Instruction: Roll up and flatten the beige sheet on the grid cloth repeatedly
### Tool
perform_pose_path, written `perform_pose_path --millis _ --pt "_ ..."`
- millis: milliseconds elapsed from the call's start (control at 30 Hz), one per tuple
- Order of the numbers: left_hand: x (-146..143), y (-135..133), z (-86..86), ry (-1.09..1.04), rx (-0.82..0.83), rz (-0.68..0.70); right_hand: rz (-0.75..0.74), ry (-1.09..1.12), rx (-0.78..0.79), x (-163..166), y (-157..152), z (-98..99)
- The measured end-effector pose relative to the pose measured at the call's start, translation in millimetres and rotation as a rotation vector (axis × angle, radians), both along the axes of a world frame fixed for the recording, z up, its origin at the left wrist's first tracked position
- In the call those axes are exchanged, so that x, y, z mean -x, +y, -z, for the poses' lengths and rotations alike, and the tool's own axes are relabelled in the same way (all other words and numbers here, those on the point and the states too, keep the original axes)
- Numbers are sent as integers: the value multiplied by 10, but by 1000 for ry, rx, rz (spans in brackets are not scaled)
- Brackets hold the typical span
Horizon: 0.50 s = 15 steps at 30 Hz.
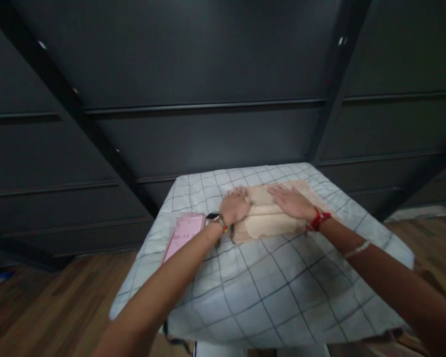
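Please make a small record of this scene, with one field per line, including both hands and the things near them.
Left hand: palm down at the left edge of the beige piece
Right hand: palm down on the right part of it
Beige piece: flat, layered, with a paler layer on top; paper or cloth, cannot tell
Phone: left of the beige piece, screen lit pink, with digits
Wrists: beaded bracelet on the left, red bracelet on the right
Cover: white with dark grid lines, under everything
Behind: dark panels

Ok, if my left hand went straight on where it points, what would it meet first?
Beyond the tablecloth, your left hand would probably meet the dark wall first, though the depth is unclear.
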<state>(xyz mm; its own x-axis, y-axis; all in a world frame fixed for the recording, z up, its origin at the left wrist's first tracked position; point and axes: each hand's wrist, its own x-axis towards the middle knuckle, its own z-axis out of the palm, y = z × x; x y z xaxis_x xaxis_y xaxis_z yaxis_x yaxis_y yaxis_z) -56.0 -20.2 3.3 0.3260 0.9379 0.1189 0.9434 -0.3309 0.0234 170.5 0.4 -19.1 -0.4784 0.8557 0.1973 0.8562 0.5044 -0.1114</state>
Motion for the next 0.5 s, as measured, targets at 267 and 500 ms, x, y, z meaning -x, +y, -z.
perform_pose_path --millis 267,500 --pt "-33 371 -14 -9 -49 -35 117 46 1 94 247 -84" --pt "180 -166 74 58 -127 131 -285 -24 -252 -56 -170 -67"
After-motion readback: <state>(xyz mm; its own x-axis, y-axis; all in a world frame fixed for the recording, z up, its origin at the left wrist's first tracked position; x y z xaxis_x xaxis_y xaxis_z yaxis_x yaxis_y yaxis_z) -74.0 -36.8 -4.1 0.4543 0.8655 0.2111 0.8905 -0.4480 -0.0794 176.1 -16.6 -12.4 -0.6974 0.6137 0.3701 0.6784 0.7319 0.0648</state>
